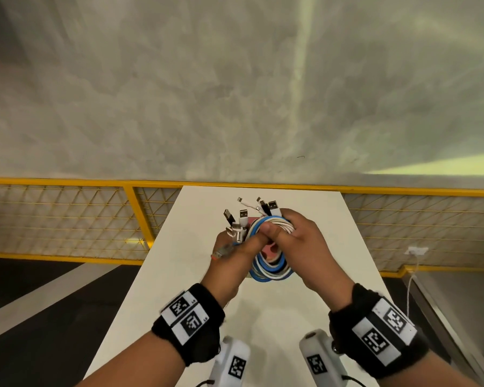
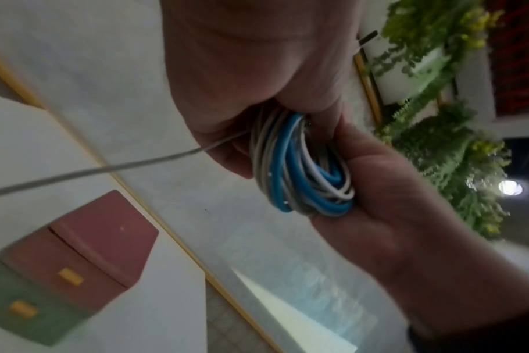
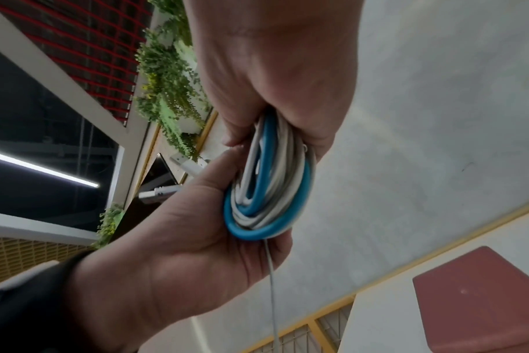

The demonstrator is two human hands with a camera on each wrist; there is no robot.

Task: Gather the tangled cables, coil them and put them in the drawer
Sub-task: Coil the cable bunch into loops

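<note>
Left hand (image 1: 229,254) centre frame in the head view, fingers and thumb curled round the cable coil (image 1: 268,263); right hand (image 1: 299,238) just right of it, also wrapped round the same coil, thumbs touching at the top; one coil of blue and white cables, exact cable count unclear; about six or seven plug ends (image 1: 243,216) stick up above the hands; one thin white strand (image 2: 91,170) trails off toward the left edge in the left wrist view; coil held above the white table (image 1: 179,275); one small drawer box (image 2: 76,265), lower left of that view, pink top, two fronts with yellow handles, both closed; yellow mesh fence (image 1: 67,216) behind the table.
</note>
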